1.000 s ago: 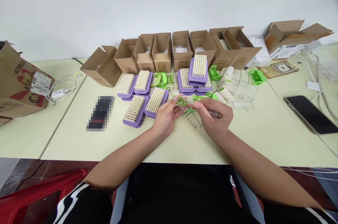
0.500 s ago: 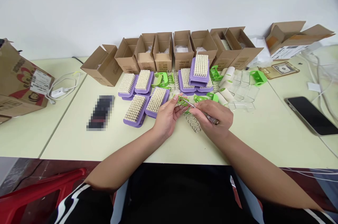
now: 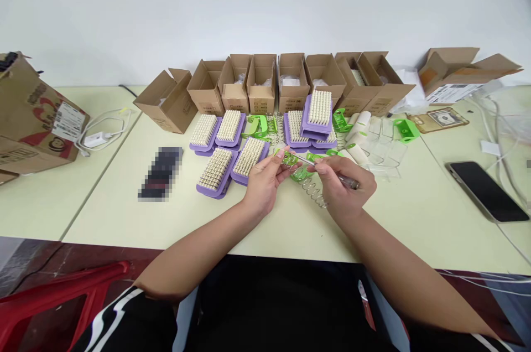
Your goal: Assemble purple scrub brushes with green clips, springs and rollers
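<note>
Black short-sleeve top with white stripes on the left sleeve [image 3: 124, 313] and right sleeve [image 3: 492, 336], black clothes [image 3: 282, 302] near the lap, forearms plus left hand [image 3: 263, 183] and right hand [image 3: 346, 192] bare.

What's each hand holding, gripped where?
Left hand pinches a small green part by one end; right hand grips a thin metal tool by its handle end.

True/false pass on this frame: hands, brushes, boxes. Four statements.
1. The left hand holds a green plastic part. True.
2. The right hand is empty. False: it grips a thin metal tool.
3. The purple brushes lie bristles up. True.
4. The cardboard boxes in the back row are taped shut. False: their flaps stand open.
</note>
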{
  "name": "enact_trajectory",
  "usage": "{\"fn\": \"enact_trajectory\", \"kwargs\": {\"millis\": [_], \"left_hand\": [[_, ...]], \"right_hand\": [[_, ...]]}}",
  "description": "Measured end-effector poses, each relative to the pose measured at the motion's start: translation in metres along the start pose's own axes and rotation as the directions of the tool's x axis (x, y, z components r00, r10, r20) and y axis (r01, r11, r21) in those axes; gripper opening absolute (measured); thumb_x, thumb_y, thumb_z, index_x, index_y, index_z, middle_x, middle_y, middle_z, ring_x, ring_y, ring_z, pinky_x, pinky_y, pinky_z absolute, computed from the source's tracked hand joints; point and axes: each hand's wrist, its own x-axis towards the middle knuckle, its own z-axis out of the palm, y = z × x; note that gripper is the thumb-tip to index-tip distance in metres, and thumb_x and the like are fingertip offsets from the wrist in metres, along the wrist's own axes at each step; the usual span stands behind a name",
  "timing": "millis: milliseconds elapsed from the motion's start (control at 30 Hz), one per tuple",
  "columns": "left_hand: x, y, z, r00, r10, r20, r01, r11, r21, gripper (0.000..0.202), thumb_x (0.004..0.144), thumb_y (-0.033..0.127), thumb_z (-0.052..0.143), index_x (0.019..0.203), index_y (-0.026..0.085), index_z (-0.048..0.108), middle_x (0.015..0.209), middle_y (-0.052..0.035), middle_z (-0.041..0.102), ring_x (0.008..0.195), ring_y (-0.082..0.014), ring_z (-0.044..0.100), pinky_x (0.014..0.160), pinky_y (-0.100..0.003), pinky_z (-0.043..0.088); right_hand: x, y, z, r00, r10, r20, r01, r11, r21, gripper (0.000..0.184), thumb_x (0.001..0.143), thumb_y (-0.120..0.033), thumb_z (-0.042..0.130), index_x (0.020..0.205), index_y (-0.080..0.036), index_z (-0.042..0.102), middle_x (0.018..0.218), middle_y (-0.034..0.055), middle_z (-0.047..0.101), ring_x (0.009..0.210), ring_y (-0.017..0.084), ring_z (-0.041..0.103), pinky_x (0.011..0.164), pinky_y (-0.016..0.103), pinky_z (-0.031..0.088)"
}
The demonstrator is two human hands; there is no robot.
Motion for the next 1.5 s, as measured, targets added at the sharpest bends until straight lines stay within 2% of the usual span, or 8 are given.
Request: {"fn": "enact_trajectory", "kwargs": {"millis": [233, 400, 500, 667, 867, 1167, 1333, 1500], "left_hand": [[0.0, 0.002, 0.0, 0.999, -0.027, 0.031, 0.027, 1.0, -0.002, 0.027, 0.096, 0.034, 0.085, 0.115, 0.015, 0.085, 0.116, -0.0111, 0.084, 0.115, -0.0249, 0.08, 0.111, -0.039, 0.059], [0.002, 0.003, -0.001, 0.998, -0.057, 0.021, 0.058, 0.998, -0.029, 0.023, 0.098, 0.029, 0.082, 0.115, 0.015, 0.085, 0.12, -0.0119, 0.084, 0.109, -0.022, 0.081, 0.111, -0.037, 0.059], [0.006, 0.004, -0.003, 0.996, -0.087, 0.013, 0.088, 0.995, -0.056, 0.019, 0.099, 0.026, 0.08, 0.114, 0.015, 0.085, 0.12, -0.0112, 0.084, 0.106, -0.0195, 0.08, 0.112, -0.035, 0.059], [0.01, 0.007, -0.005, 0.992, -0.126, 0.014, 0.126, 0.987, -0.101, 0.016, 0.101, 0.018, 0.074, 0.113, 0.015, 0.084, 0.118, -0.0093, 0.083, 0.104, -0.018, 0.079, 0.113, -0.034, 0.058], [0.01, 0.006, -0.005, 0.985, -0.162, 0.059, 0.169, 0.978, -0.124, 0.027, 0.101, 0.014, 0.068, 0.125, 0.017, 0.08, 0.109, -0.0072, 0.08, 0.099, -0.019, 0.078, 0.101, -0.033, 0.059], [0.009, 0.009, -0.004, 0.974, -0.177, 0.143, 0.197, 0.971, -0.138, 0.019, 0.095, 0.011, 0.061, 0.107, 0.019, 0.074, 0.106, -0.0059, 0.073, 0.094, -0.0202, 0.074, 0.076, -0.028, 0.052], [0.008, 0.01, -0.004, 0.973, -0.203, 0.111, 0.221, 0.958, -0.186, 0.016, 0.093, 0.012, 0.059, 0.103, 0.019, 0.069, 0.102, -0.0068, 0.072, 0.088, -0.021, 0.072, 0.075, -0.031, 0.051], [0.007, 0.011, -0.005, 0.974, -0.199, 0.111, 0.216, 0.96, -0.177, 0.017, 0.094, 0.013, 0.058, 0.104, 0.018, 0.071, 0.102, -0.0078, 0.072, 0.089, -0.0229, 0.071, 0.076, -0.033, 0.05]], "right_hand": [[0.003, -0.004, -0.001, 1.0, 0.014, 0.01, -0.014, 1.0, 0.001, 0.017, 0.098, -0.038, 0.084, 0.085, -0.027, 0.083, 0.078, 0.0029, 0.08, 0.07, 0.023, 0.075, 0.063, 0.038, 0.061], [0.003, -0.002, -0.003, 0.988, 0.081, 0.128, -0.076, 0.996, -0.045, 0.007, 0.094, -0.032, 0.088, 0.092, -0.027, 0.083, 0.085, 0.002, 0.08, 0.074, 0.021, 0.075, 0.069, 0.036, 0.061], [0.003, 0.0, -0.004, 0.969, 0.166, 0.183, -0.166, 0.986, -0.016, 0.011, 0.098, -0.033, 0.083, 0.091, -0.025, 0.08, 0.084, 0.0025, 0.079, 0.073, 0.02, 0.075, 0.068, 0.035, 0.061], [0.004, 0.002, -0.005, 0.966, 0.214, 0.148, -0.218, 0.976, 0.015, 0.022, 0.1, -0.036, 0.081, 0.083, -0.023, 0.077, 0.078, 0.0022, 0.076, 0.069, 0.02, 0.074, 0.065, 0.034, 0.059], [0.004, 0.0, -0.004, 0.954, 0.243, 0.177, -0.25, 0.968, 0.013, 0.021, 0.102, -0.037, 0.079, 0.085, -0.025, 0.078, 0.08, 0.0019, 0.076, 0.071, 0.02, 0.074, 0.066, 0.035, 0.057], [0.005, 0.001, -0.004, 0.938, 0.291, 0.186, -0.303, 0.952, 0.037, 0.026, 0.103, -0.039, 0.078, 0.081, -0.025, 0.076, 0.078, 0.0017, 0.078, 0.069, 0.019, 0.073, 0.065, 0.034, 0.055], [0.004, 0.002, -0.003, 0.926, 0.307, 0.218, -0.319, 0.948, 0.017, 0.033, 0.103, -0.039, 0.077, 0.074, -0.024, 0.073, 0.074, 0.0013, 0.076, 0.067, 0.018, 0.07, 0.065, 0.033, 0.053], [0.003, 0.003, -0.002, 0.926, 0.303, 0.225, -0.317, 0.948, 0.026, 0.033, 0.103, -0.037, 0.078, 0.074, -0.023, 0.072, 0.074, 0.0009, 0.076, 0.068, 0.017, 0.071, 0.065, 0.032, 0.053]]}}
